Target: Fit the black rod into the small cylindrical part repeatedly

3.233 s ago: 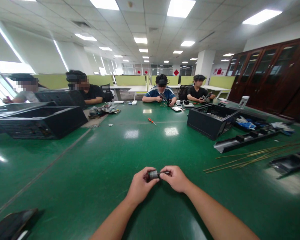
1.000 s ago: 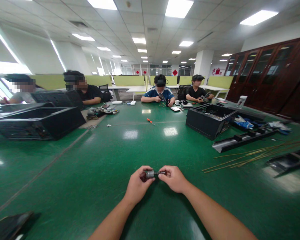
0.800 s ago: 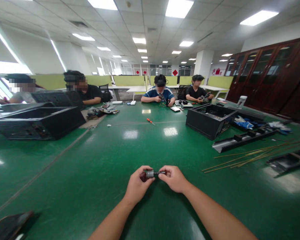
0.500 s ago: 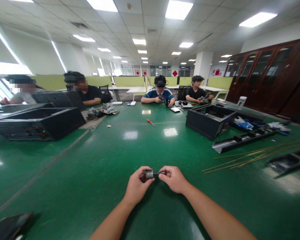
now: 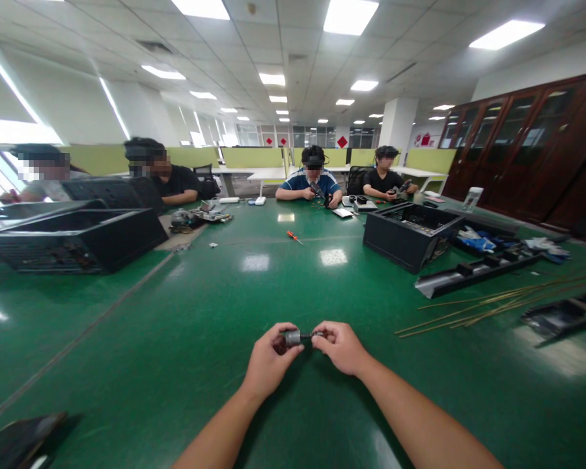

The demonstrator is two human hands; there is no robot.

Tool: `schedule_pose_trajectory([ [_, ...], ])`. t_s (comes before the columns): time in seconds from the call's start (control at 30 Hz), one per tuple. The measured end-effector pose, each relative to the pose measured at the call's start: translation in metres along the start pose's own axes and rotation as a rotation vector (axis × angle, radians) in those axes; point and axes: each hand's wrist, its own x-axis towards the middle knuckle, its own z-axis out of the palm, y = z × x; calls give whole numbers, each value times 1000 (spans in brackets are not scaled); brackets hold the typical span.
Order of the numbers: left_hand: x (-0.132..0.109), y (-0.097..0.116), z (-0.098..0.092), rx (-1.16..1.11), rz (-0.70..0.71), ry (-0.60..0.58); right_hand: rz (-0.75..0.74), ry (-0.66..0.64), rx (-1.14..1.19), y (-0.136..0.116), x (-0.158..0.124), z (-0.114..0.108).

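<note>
My left hand (image 5: 270, 360) is closed around a small grey metal cylinder (image 5: 292, 337), held just above the green table (image 5: 185, 326). My right hand (image 5: 340, 346) pinches a thin dark piece (image 5: 316, 335) that sticks out of the cylinder's right end. Both hands meet near the table's front middle, fingers curled. What the dark piece is I cannot make out.
A black open case (image 5: 73, 241) lies at the left, another black case (image 5: 410, 236) at the right with black panels (image 5: 473, 272) and thin yellow rods (image 5: 488, 306) beside it. A red screwdriver (image 5: 294, 237) lies mid-table. Several people sit at the far side and at the left.
Hardly anything differs. My hands have stayed together on the small cylinder, with only slight shifts of the fingers and of the view.
</note>
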Motion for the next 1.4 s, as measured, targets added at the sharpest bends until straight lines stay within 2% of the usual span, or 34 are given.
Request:
schedule_pose_trajectory([
  [1.13, 0, -5, -1, 21, -8, 26, -8, 33, 42, -2, 2, -17],
  [1.4, 3, -4, -3, -32, -89, 135, -47, 100, 248, 3, 6, -35],
])
